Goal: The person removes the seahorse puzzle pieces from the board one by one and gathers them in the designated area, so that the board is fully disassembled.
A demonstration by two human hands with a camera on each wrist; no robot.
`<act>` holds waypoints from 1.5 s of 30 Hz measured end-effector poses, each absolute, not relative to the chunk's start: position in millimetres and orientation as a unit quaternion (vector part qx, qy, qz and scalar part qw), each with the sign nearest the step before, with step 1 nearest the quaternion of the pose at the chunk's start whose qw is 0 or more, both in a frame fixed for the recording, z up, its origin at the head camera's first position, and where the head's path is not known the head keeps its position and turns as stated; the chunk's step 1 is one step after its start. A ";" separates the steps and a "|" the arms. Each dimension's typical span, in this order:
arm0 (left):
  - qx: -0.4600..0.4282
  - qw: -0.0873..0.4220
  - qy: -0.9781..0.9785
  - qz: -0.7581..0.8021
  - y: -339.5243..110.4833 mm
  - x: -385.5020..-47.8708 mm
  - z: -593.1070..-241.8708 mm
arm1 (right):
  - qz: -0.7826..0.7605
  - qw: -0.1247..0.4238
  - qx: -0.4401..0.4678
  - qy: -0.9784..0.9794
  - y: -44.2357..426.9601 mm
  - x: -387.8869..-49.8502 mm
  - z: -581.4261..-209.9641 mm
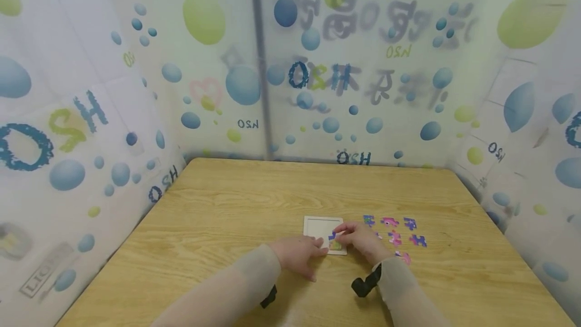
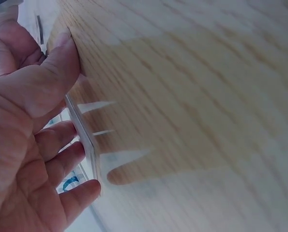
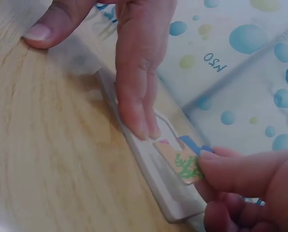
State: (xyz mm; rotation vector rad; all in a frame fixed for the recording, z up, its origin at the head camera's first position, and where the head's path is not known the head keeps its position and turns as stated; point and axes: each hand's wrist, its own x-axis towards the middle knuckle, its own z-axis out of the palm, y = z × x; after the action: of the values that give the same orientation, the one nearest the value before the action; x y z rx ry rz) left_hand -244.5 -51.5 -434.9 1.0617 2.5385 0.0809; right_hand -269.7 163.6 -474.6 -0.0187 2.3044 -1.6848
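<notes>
A white square puzzle tray [image 1: 323, 218] lies on the wooden table, its recess mostly bare. My left hand [image 1: 297, 255] rests on it with extended fingers; in the right wrist view two fingertips press inside the recess, while the thumb stays apart over the table. Between thumb and fingers, my right hand [image 3: 255, 181] pinches a jigsaw piece [image 3: 181, 163] with green coral on a sandy ground and a blue edge. That piece is tilted over the tray's near right corner. From the left wrist, the tray's edge [image 2: 88, 145] shows beside my left fingers [image 2: 61, 164].
Several loose jigsaw pieces, among them a pink one [image 1: 389, 221] and a purple one [image 1: 418, 240], lie right of the tray. My right hand partly hides some. Patterned curtains [image 1: 218, 115] enclose the table's back and sides. Each wrist carries a black camera [image 1: 366, 282].
</notes>
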 end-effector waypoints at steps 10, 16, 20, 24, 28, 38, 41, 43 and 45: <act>0.388 0.184 0.903 0.021 -51.2 -244.1 -434.7 | -0.625 0.136 0.023 0.769 169.2 -270.4 -463.8; 0.386 0.182 0.904 0.013 -51.5 -244.0 -435.3 | -0.618 0.135 0.031 0.774 189.5 -267.1 -457.0; 0.385 0.179 0.905 0.010 -50.7 -243.2 -432.6 | -0.610 0.139 0.010 0.780 212.0 -264.4 -452.8; 0.381 0.181 0.907 0.014 -50.9 -241.9 -432.5 | -0.604 0.150 -0.003 0.782 236.7 -261.5 -450.7; 0.375 0.186 0.908 0.020 -51.9 -241.7 -433.5 | -0.592 0.147 -0.029 0.792 261.7 -258.3 -451.7; 0.396 0.165 0.903 -0.008 -53.5 -242.7 -435.2 | -0.535 0.173 -0.020 0.826 319.1 -251.4 -457.6; 0.399 0.164 0.902 -0.009 -53.8 -242.6 -434.7 | -0.519 0.179 -0.012 0.836 331.3 -249.1 -458.2; 0.401 0.163 0.902 -0.009 -54.1 -243.1 -434.7 | -0.513 0.178 -0.004 0.840 337.0 -246.9 -457.6; 0.403 0.160 0.901 -0.010 -54.3 -243.6 -435.6 | -0.513 0.180 -0.005 0.839 342.7 -245.3 -457.6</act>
State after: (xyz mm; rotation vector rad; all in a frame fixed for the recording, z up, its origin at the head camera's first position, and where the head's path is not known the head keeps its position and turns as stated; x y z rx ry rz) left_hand -243.6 -54.3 -435.6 1.1520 2.5747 -0.0300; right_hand -245.3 342.7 -457.6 -0.0142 2.3719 -1.4483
